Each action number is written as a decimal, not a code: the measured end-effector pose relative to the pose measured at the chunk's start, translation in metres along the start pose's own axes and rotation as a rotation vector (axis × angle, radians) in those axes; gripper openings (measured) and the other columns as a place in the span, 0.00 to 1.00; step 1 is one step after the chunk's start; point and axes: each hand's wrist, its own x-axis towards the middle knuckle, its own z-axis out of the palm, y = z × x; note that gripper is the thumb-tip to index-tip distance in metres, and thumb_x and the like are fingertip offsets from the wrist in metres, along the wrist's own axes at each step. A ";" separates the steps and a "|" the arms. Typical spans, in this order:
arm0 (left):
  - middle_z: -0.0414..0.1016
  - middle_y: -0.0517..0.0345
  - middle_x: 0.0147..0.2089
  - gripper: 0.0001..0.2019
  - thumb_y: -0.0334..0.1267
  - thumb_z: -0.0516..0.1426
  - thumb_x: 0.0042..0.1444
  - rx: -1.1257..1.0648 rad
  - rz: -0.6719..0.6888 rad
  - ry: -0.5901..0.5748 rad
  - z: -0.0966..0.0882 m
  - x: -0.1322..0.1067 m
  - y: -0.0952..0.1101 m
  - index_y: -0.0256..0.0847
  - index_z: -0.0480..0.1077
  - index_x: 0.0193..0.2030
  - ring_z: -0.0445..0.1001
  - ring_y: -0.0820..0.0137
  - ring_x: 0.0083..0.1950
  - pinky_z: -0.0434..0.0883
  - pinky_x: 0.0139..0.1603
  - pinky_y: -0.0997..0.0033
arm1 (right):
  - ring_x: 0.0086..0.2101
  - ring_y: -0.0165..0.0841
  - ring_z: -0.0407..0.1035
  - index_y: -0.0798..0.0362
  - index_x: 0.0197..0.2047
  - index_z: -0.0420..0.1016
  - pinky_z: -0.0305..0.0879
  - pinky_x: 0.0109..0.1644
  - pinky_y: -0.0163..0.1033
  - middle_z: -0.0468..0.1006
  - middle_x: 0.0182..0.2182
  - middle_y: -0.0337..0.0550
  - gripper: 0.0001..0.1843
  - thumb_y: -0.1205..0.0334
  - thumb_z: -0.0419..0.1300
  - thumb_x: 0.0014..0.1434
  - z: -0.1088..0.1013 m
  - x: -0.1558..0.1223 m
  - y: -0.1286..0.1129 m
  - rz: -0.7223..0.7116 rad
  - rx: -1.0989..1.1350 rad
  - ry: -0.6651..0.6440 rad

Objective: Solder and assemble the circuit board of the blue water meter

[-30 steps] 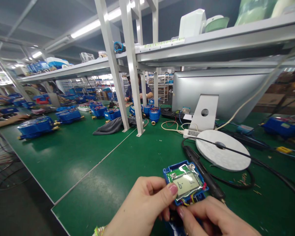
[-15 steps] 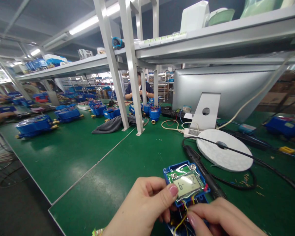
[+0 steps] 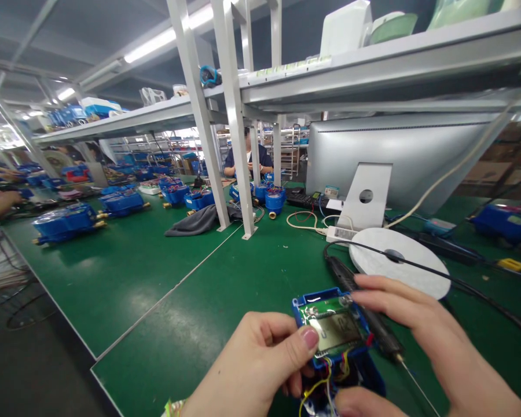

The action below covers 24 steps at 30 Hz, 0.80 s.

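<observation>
A blue meter housing (image 3: 375, 370) is in front of me, with a green circuit board and LCD screen (image 3: 336, 331) in its raised top part. My left hand (image 3: 269, 353) grips the left side of this part, thumb on the screen's edge. Yellow, red and white wires (image 3: 315, 385) run from the board into the lower housing. My right hand (image 3: 421, 336) is spread open. Its fingertips are at the board's upper right corner, and its thumb is low by the wires. Under its palm lies a black electric screwdriver (image 3: 380, 327), its thin metal shaft towards me.
A white round disc (image 3: 399, 266) lies behind the screwdriver, a black cable crossing it. Further back stand a monitor (image 3: 382, 156) and shelf posts (image 3: 238, 145). A grey cloth (image 3: 195, 222) and several blue meters (image 3: 65, 223) sit leftward. A person (image 3: 263, 159) sits across the bench.
My right hand has left the wires and opened, its fingers rising to the board's upper right corner. The screen shows different characters and looks darker. My left hand keeps its grip.
</observation>
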 end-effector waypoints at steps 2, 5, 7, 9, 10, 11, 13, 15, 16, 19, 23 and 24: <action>0.61 0.62 0.19 0.21 0.52 0.57 0.51 0.014 -0.002 -0.023 -0.001 0.001 0.001 0.35 0.65 0.20 0.58 0.77 0.21 0.55 0.24 0.77 | 0.53 0.37 0.62 0.49 0.60 0.56 0.67 0.54 0.39 0.63 0.56 0.41 0.42 0.40 0.64 0.48 0.000 0.012 0.005 -0.067 0.019 -0.124; 0.62 0.60 0.19 0.21 0.52 0.56 0.52 0.030 -0.008 -0.041 -0.002 0.003 0.001 0.35 0.65 0.20 0.59 0.76 0.22 0.56 0.25 0.76 | 0.50 0.32 0.66 0.45 0.58 0.56 0.67 0.53 0.35 0.69 0.52 0.36 0.48 0.53 0.74 0.37 0.001 0.027 0.003 -0.100 0.070 -0.253; 0.63 0.60 0.19 0.21 0.52 0.56 0.52 0.027 -0.010 -0.042 -0.003 0.004 0.000 0.35 0.65 0.20 0.59 0.76 0.22 0.56 0.26 0.76 | 0.49 0.30 0.67 0.46 0.56 0.59 0.66 0.53 0.32 0.71 0.51 0.36 0.49 0.60 0.76 0.33 0.001 0.034 0.000 -0.156 0.089 -0.276; 0.63 0.60 0.19 0.21 0.53 0.56 0.52 0.029 -0.012 -0.043 -0.004 0.005 0.000 0.35 0.66 0.20 0.59 0.76 0.21 0.56 0.25 0.76 | 0.48 0.29 0.68 0.49 0.54 0.62 0.66 0.52 0.28 0.72 0.49 0.37 0.47 0.64 0.76 0.31 0.000 0.038 -0.002 -0.190 0.119 -0.263; 0.62 0.61 0.19 0.22 0.53 0.55 0.52 0.038 -0.016 -0.049 -0.005 0.005 0.000 0.35 0.66 0.21 0.58 0.76 0.21 0.55 0.25 0.76 | 0.46 0.29 0.69 0.49 0.53 0.63 0.66 0.50 0.26 0.73 0.47 0.37 0.45 0.65 0.76 0.30 -0.001 0.041 -0.003 -0.184 0.148 -0.254; 0.62 0.61 0.19 0.22 0.54 0.55 0.52 0.051 -0.021 -0.059 -0.007 0.006 0.001 0.35 0.66 0.21 0.58 0.77 0.21 0.55 0.25 0.76 | 0.44 0.28 0.70 0.49 0.50 0.65 0.68 0.48 0.25 0.74 0.45 0.36 0.43 0.66 0.76 0.29 -0.002 0.042 -0.004 -0.179 0.181 -0.240; 0.62 0.62 0.18 0.22 0.54 0.55 0.52 0.080 -0.042 -0.112 -0.010 0.007 0.002 0.35 0.65 0.21 0.58 0.77 0.21 0.54 0.24 0.77 | 0.39 0.29 0.72 0.50 0.46 0.68 0.70 0.42 0.26 0.75 0.41 0.36 0.39 0.69 0.75 0.28 -0.003 0.045 -0.004 -0.165 0.229 -0.234; 0.63 0.62 0.20 0.22 0.54 0.56 0.52 0.112 -0.075 -0.186 -0.014 0.009 0.004 0.34 0.66 0.24 0.60 0.78 0.22 0.55 0.23 0.78 | 0.37 0.32 0.72 0.52 0.43 0.69 0.71 0.36 0.29 0.76 0.39 0.37 0.36 0.71 0.74 0.27 -0.003 0.046 -0.003 -0.169 0.273 -0.241; 0.64 0.61 0.21 0.21 0.54 0.57 0.52 0.118 -0.095 -0.218 -0.015 0.010 0.005 0.33 0.67 0.26 0.61 0.78 0.22 0.56 0.23 0.79 | 0.37 0.33 0.72 0.52 0.43 0.69 0.71 0.36 0.30 0.76 0.39 0.38 0.35 0.72 0.73 0.28 -0.002 0.046 -0.002 -0.167 0.282 -0.257; 0.66 0.64 0.26 0.22 0.49 0.63 0.47 0.084 -0.112 -0.223 -0.017 0.011 0.010 0.35 0.66 0.42 0.64 0.78 0.25 0.60 0.25 0.80 | 0.38 0.34 0.72 0.50 0.46 0.68 0.71 0.37 0.33 0.75 0.40 0.39 0.32 0.69 0.71 0.35 0.000 0.042 0.001 -0.138 0.267 -0.306; 0.68 0.68 0.29 0.50 0.39 0.69 0.35 0.234 -0.121 -0.128 -0.015 0.013 0.019 0.45 0.47 0.63 0.67 0.74 0.28 0.63 0.28 0.78 | 0.38 0.40 0.72 0.49 0.46 0.71 0.73 0.36 0.39 0.76 0.37 0.44 0.20 0.61 0.64 0.47 0.006 0.034 0.004 -0.100 0.176 -0.277; 0.69 0.68 0.28 0.50 0.39 0.70 0.34 0.279 -0.117 -0.135 -0.014 0.014 0.022 0.44 0.49 0.63 0.68 0.72 0.29 0.64 0.29 0.77 | 0.38 0.42 0.72 0.49 0.45 0.72 0.73 0.36 0.40 0.76 0.36 0.44 0.18 0.60 0.63 0.49 0.009 0.032 0.005 -0.091 0.159 -0.258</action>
